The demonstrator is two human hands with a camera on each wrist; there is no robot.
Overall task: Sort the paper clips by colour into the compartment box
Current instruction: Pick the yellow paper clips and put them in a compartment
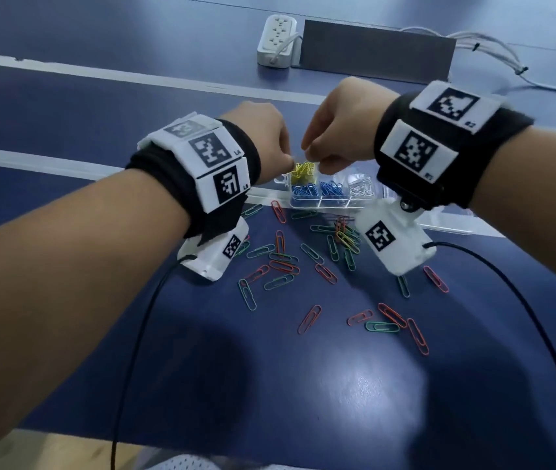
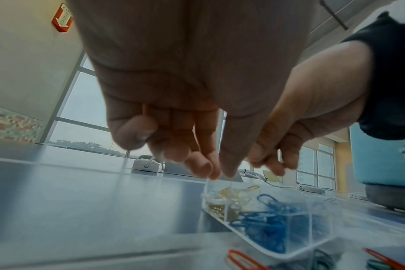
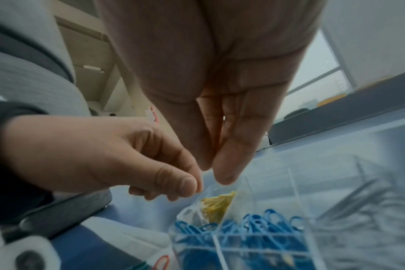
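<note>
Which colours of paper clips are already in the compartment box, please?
Partly filled: the compartment box holds yellow clips, blue clips and white clips. Red and green clips lie loose on the table.

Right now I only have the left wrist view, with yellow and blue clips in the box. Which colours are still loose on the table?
Observer: The head view shows red paper clips and green paper clips scattered on the blue table, nearer you than the compartment box.
Operator: Any other colour already boxed?
Observer: Yes, white or silver paper clips, right of the blue paper clips.
Operator: Is my right grip holding a clip?
Observer: I cannot tell. The right hand pinches thumb to finger above the yellow paper clips.
</note>
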